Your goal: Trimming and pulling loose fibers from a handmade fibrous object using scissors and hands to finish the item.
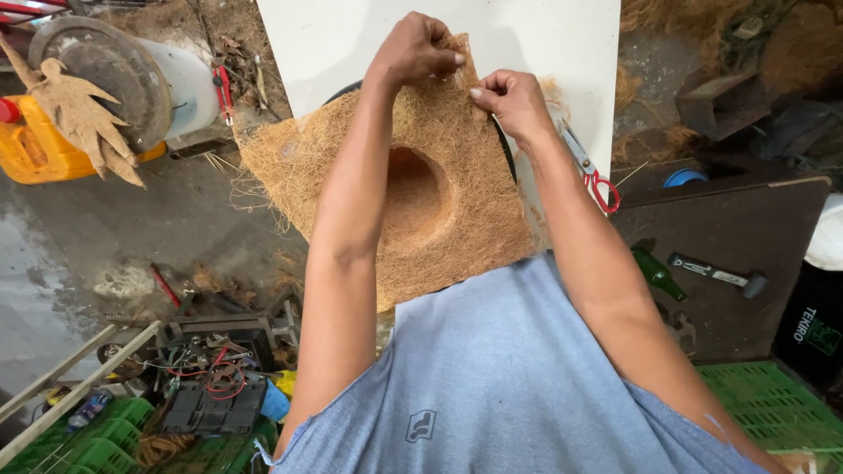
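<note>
A square mat of brown coconut fibre (443,233) with a round hollow pressed in its middle lies tilted on a white board (351,44), over a dark round rim. My left hand (413,48) pinches the mat's far corner. My right hand (509,101) grips the fibre at the mat's right edge, just beside the left hand. Both forearms reach out over the mat from my grey-blue shirt.
Red-handled scissors (593,175) lie on the board's right edge. A dark table at right holds a green bottle (659,274) and a hammer (716,274). A fibre bird shape (83,114) and a yellow container (35,145) stand at left. Green crates (777,408), tools and wires sit below.
</note>
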